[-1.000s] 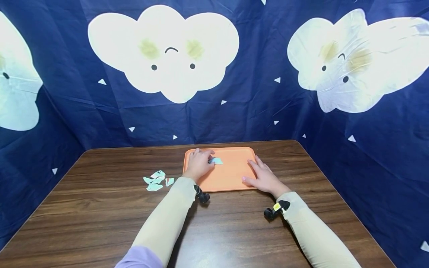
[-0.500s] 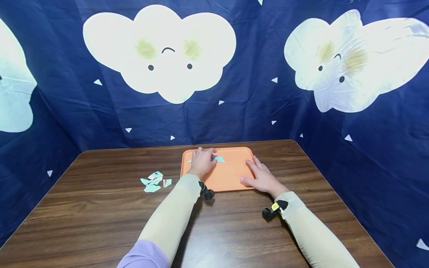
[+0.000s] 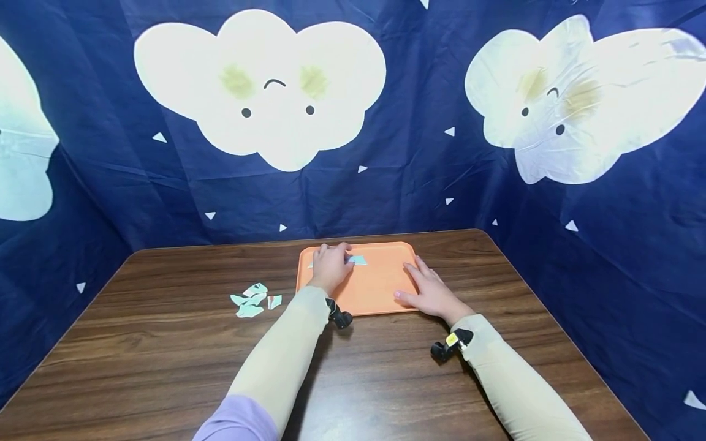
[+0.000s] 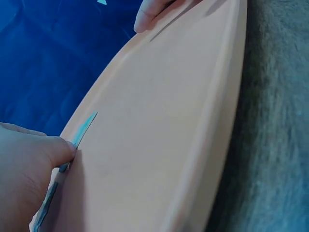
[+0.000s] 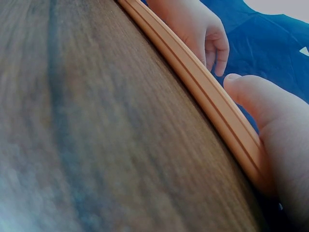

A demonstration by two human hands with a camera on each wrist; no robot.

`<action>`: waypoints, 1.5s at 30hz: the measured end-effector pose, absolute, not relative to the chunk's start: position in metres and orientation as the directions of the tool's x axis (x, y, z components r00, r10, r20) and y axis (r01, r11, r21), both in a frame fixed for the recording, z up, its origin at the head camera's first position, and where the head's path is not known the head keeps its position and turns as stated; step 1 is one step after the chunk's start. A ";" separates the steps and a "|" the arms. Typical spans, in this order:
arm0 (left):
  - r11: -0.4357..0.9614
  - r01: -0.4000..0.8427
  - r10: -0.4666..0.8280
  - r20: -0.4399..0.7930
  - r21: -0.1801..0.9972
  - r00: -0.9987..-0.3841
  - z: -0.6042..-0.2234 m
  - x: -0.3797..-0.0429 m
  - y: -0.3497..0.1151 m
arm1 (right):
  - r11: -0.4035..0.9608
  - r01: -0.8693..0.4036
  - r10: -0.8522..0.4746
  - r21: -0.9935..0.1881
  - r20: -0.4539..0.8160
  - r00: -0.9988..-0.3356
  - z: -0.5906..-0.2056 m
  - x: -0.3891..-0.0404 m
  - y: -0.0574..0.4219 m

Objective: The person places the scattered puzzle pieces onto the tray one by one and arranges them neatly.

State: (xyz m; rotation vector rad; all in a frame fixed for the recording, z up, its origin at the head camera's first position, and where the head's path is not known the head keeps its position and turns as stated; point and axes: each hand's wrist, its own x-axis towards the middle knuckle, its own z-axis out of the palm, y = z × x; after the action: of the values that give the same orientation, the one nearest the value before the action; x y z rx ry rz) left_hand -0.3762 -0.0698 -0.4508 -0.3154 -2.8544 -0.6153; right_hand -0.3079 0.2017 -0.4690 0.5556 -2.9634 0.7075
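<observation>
On an orange tray (image 3: 380, 294) my left hand (image 3: 329, 267) pinches a flat light-blue paper piece (image 3: 358, 260) near the far rim. Its thumb touches the edge of that piece (image 4: 86, 126) in the left wrist view. Another flat piece (image 4: 46, 205) lies in line with it, partly hidden by the hand. My right hand (image 3: 430, 291) rests at the tray's right side, fingers spread and thumb reaching over the tray. In the right wrist view, the right thumb (image 5: 256, 94) stands over the tray's rim (image 5: 207, 96).
Left of the tray, several irregular pale-green paper pieces (image 3: 250, 301) lie in a loose cluster on the brown wooden table (image 3: 165, 355). One piece (image 3: 274, 301) with a red mark sits slightly apart. A dark blue cloth (image 3: 309, 202) with clouds hangs behind the table.
My left hand has shifted slightly right and away with its piece, and another piece now shows left of the hand. The right hand stays at the tray's side. The head view has turned slightly.
</observation>
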 end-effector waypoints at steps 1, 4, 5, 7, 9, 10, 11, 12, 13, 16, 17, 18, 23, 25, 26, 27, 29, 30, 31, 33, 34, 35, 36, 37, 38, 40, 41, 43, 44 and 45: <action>0.883 0.248 0.159 0.243 0.399 -0.957 -0.451 -0.375 -0.071 | 0.831 -0.359 -0.338 -0.425 0.128 -0.932 -0.469 -0.308 0.201; 0.848 0.256 0.145 0.262 0.464 -0.954 -0.451 -0.373 -0.075 | 0.830 -0.372 -0.349 -0.417 0.133 -0.928 -0.470 -0.309 0.200; 0.834 0.262 0.140 0.273 0.486 -0.952 -0.452 -0.372 -0.077 | 0.828 -0.373 -0.350 -0.419 0.133 -0.927 -0.470 -0.309 0.200; 0.807 0.278 0.131 0.300 0.521 -0.945 -0.451 -0.370 -0.081 | 0.824 -0.378 -0.354 -0.423 0.136 -0.925 -0.470 -0.308 0.199; 0.787 0.292 0.127 0.320 0.543 -0.939 -0.448 -0.368 -0.086 | 0.823 -0.376 -0.354 -0.426 0.134 -0.926 -0.470 -0.308 0.198; 0.778 0.299 0.126 0.329 0.553 -0.936 -0.447 -0.366 -0.089 | 0.823 -0.374 -0.353 -0.429 0.131 -0.927 -0.470 -0.308 0.198; 0.773 0.304 0.123 0.337 0.557 -0.933 -0.445 -0.365 -0.092 | 0.821 -0.373 -0.352 -0.433 0.130 -0.927 -0.470 -0.307 0.198; 0.767 0.309 0.124 0.344 0.562 -0.931 -0.443 -0.363 -0.096 | 0.820 -0.371 -0.351 -0.435 0.129 -0.927 -0.470 -0.307 0.198; 0.761 0.315 0.125 0.349 0.567 -0.929 -0.441 -0.362 -0.099 | 0.820 -0.370 -0.351 -0.436 0.128 -0.928 -0.470 -0.307 0.198; 0.745 0.330 0.124 0.366 0.580 -0.922 -0.435 -0.357 -0.108 | 0.814 -0.370 -0.351 -0.447 0.130 -0.928 -0.469 -0.307 0.200; 0.742 0.333 0.124 0.369 0.582 -0.921 -0.433 -0.356 -0.112 | 0.813 -0.371 -0.351 -0.449 0.131 -0.927 -0.469 -0.306 0.200; 0.742 0.335 0.125 0.372 0.580 -0.920 -0.431 -0.354 -0.115 | 0.813 -0.373 -0.352 -0.448 0.134 -0.927 -0.469 -0.306 0.201; 0.744 0.335 0.126 0.372 0.578 -0.920 -0.426 -0.346 -0.133 | 0.812 -0.376 -0.352 -0.447 0.139 -0.926 -0.470 -0.306 0.203; 0.749 0.336 0.124 0.378 0.571 -0.918 -0.425 -0.343 -0.141 | 0.809 -0.378 -0.353 -0.450 0.142 -0.925 -0.470 -0.306 0.203; 0.750 0.338 0.123 0.382 0.569 -0.916 -0.425 -0.342 -0.145 | 0.807 -0.378 -0.353 -0.455 0.143 -0.925 -0.469 -0.306 0.203; 0.752 0.341 0.123 0.388 0.564 -0.913 -0.424 -0.341 -0.150 | 0.805 -0.377 -0.352 -0.458 0.144 -0.925 -0.469 -0.306 0.203; 0.756 0.344 0.121 0.398 0.557 -0.909 -0.425 -0.338 -0.159 | 0.804 -0.379 -0.352 -0.458 0.147 -0.924 -0.469 -0.306 0.203; 0.755 0.345 0.119 0.401 0.557 -0.908 -0.425 -0.337 -0.164 | 0.805 -0.380 -0.353 -0.456 0.147 -0.924 -0.469 -0.306 0.203; 0.752 0.347 0.117 0.404 0.560 -0.907 -0.426 -0.336 -0.168 | 0.805 -0.380 -0.352 -0.455 0.149 -0.924 -0.470 -0.306 0.203; 0.748 0.346 0.112 0.407 0.566 -0.907 -0.427 -0.335 -0.178 | 0.808 -0.379 -0.351 -0.450 0.148 -0.924 -0.470 -0.307 0.204; 0.748 0.343 0.109 0.405 0.568 -0.908 -0.428 -0.334 -0.183 | 0.810 -0.380 -0.351 -0.447 0.149 -0.924 -0.470 -0.308 0.204; 0.749 0.336 0.104 0.400 0.571 -0.911 -0.430 -0.333 -0.187 | 0.811 -0.380 -0.351 -0.444 0.150 -0.924 -0.471 -0.308 0.204; 0.751 0.331 0.100 0.397 0.572 -0.913 -0.431 -0.333 -0.193 | 0.812 -0.380 -0.350 -0.443 0.150 -0.924 -0.471 -0.308 0.204; 0.754 0.326 0.095 0.395 0.571 -0.914 -0.432 -0.332 -0.197 | 0.813 -0.381 -0.351 -0.441 0.152 -0.924 -0.471 -0.309 0.204; 0.758 0.318 0.091 0.390 0.570 -0.916 -0.433 -0.331 -0.202 | 0.814 -0.381 -0.350 -0.439 0.152 -0.924 -0.471 -0.309 0.204; 0.764 0.306 0.082 0.386 0.568 -0.919 -0.435 -0.329 -0.212 | 0.813 -0.382 -0.350 -0.439 0.154 -0.924 -0.470 -0.308 0.204; 0.766 0.302 0.075 0.386 0.568 -0.919 -0.436 -0.328 -0.216 | 0.813 -0.382 -0.350 -0.440 0.154 -0.924 -0.470 -0.308 0.204; 0.770 0.296 0.062 0.395 0.566 -0.917 -0.438 -0.326 -0.226 | 0.811 -0.381 -0.350 -0.444 0.154 -0.924 -0.470 -0.307 0.204; 0.770 0.293 0.054 0.399 0.567 -0.915 -0.439 -0.324 -0.230 | 0.810 -0.379 -0.349 -0.447 0.152 -0.925 -0.469 -0.307 0.203; 0.771 0.291 0.047 0.405 0.567 -0.913 -0.441 -0.323 -0.235 | 0.809 -0.379 -0.349 -0.449 0.152 -0.925 -0.469 -0.307 0.203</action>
State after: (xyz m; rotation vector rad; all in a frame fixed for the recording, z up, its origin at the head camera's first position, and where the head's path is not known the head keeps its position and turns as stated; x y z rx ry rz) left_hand -0.3229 -0.2346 -0.4408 -0.2572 -2.5958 -0.9171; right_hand -0.3070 0.2034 -0.4692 0.5898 -2.9283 0.7467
